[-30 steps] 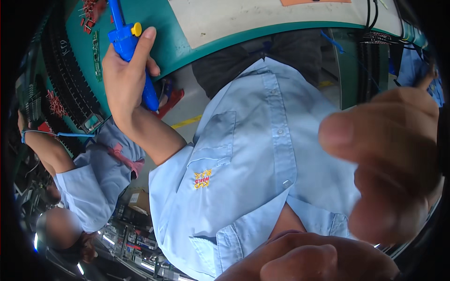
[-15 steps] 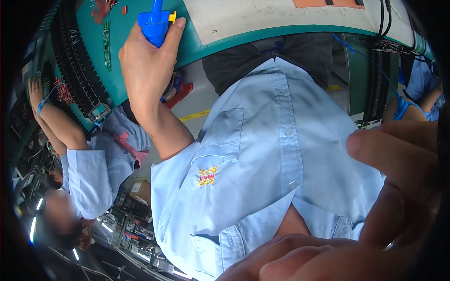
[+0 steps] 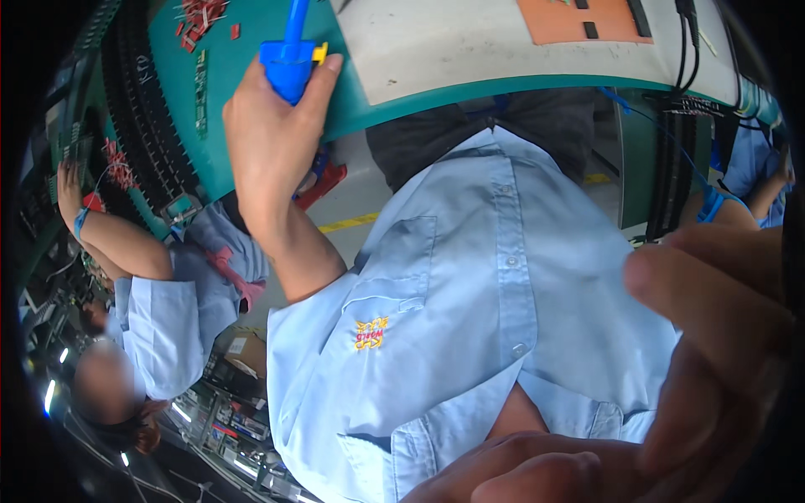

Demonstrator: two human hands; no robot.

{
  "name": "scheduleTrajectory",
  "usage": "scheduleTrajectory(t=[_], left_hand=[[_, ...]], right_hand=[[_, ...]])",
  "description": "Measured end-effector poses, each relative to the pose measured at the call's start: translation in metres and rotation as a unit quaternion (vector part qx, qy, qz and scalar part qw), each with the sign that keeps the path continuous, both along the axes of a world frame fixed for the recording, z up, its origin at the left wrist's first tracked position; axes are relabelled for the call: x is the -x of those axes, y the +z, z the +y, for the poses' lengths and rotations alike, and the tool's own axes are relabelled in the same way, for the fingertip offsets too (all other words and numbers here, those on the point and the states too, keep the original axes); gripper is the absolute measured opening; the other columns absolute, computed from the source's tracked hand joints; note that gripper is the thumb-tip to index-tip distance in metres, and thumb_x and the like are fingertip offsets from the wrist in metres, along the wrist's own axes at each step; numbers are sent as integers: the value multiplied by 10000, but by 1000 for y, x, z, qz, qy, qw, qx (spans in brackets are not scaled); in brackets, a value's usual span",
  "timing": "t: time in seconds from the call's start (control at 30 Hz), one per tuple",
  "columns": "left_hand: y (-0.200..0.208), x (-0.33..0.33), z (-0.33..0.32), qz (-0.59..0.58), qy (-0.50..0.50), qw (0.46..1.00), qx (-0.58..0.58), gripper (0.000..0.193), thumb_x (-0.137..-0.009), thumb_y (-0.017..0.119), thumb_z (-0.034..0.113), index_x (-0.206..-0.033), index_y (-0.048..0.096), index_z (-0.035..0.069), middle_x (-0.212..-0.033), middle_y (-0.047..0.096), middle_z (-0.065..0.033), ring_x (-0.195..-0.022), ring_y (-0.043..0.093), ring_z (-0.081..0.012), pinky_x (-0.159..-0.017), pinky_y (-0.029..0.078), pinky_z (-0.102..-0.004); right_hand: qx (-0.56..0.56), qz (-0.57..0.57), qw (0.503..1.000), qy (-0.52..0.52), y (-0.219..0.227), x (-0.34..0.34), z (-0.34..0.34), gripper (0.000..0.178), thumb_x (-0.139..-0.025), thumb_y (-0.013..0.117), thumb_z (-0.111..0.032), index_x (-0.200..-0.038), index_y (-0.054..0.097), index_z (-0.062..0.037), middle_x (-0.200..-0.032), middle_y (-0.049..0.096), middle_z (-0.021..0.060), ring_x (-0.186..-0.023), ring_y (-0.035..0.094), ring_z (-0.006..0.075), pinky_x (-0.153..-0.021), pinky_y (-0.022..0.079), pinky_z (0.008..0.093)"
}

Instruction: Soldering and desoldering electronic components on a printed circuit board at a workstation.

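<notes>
My left hand (image 3: 272, 138) is closed round a blue desoldering pump (image 3: 289, 71) over the green mat at the upper left. The pump's rod points away from me, and my thumb lies beside its yellow button (image 3: 319, 54). Very large and close at the lower right is my right hand (image 3: 713, 335). Its fingers are spread apart and slightly bent, and nothing shows between them; part of the hand is cut off by the frame's edge. A narrow green circuit board (image 3: 201, 94) lies left of the pump, with small red parts (image 3: 197, 25) beyond it.
A pale sheet (image 3: 419, 54) covers part of the green mat (image 3: 172, 71), with an orange pad (image 3: 558, 23) on it. Black cables (image 3: 686, 50) hang at the right. A black slotted rack (image 3: 151, 109) stands at the left, near a co-worker's arm (image 3: 126, 235).
The view has tilted, so the bench and my left hand sit lower in the picture and more red parts show. My left hand keeps its hold on the pump.
</notes>
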State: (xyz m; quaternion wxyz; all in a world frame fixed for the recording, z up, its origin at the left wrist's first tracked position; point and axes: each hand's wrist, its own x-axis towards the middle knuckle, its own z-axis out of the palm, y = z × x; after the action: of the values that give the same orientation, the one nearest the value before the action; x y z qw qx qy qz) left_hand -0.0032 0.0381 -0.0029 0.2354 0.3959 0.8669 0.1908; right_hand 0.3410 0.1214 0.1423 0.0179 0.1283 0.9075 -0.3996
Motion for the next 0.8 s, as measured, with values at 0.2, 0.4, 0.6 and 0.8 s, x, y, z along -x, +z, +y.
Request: scheduleTrajectory(t=[0.2, 0.4, 0.6, 0.8], left_hand=[[-2, 7, -3, 11, -12, 999, -29, 445, -895, 837, 395, -964, 697, -22, -698, 695, -148, -627, 688, -281, -630, 535, -417], [0, 4, 1, 6, -11, 1000, -1, 436, -901, 832, 390, -971, 696, -18, -685, 682, -129, -620, 676, -240, -611, 524, -417], [1, -4, 7, -25, 6, 999, -37, 382, -919, 832, 348, -1001, 704, -3, -615, 615, -76, -580, 658, -186, -556, 505, -394], [-3, 12, 4, -17, -13, 999, -44, 403, -898, 844, 349, -1007, 707, -15, -665, 665, -133, -626, 693, -268, -620, 534, -415]], right_hand=[[-28, -60, 998, -17, 14, 0, 12, 475, -966, 624, -345, -1266, 652, 23, -1139, 702, 201, -808, 648, 230, -656, 489, 336], [-30, -24, 999, -7, 5, 7, 1, 499, -983, 607, -381, -1276, 648, 21, -1159, 697, 194, -837, 645, 233, -682, 492, 340], [-39, 4, 999, 10, -6, 18, -3, 525, -1001, 590, -418, -1285, 643, 20, -1178, 692, 186, -866, 643, 236, -709, 495, 345], [-54, -30, 998, 3, -6, 22, 21, 552, -1018, 573, -455, -1295, 639, 18, -1198, 687, 179, -895, 640, 238, -735, 498, 350]])
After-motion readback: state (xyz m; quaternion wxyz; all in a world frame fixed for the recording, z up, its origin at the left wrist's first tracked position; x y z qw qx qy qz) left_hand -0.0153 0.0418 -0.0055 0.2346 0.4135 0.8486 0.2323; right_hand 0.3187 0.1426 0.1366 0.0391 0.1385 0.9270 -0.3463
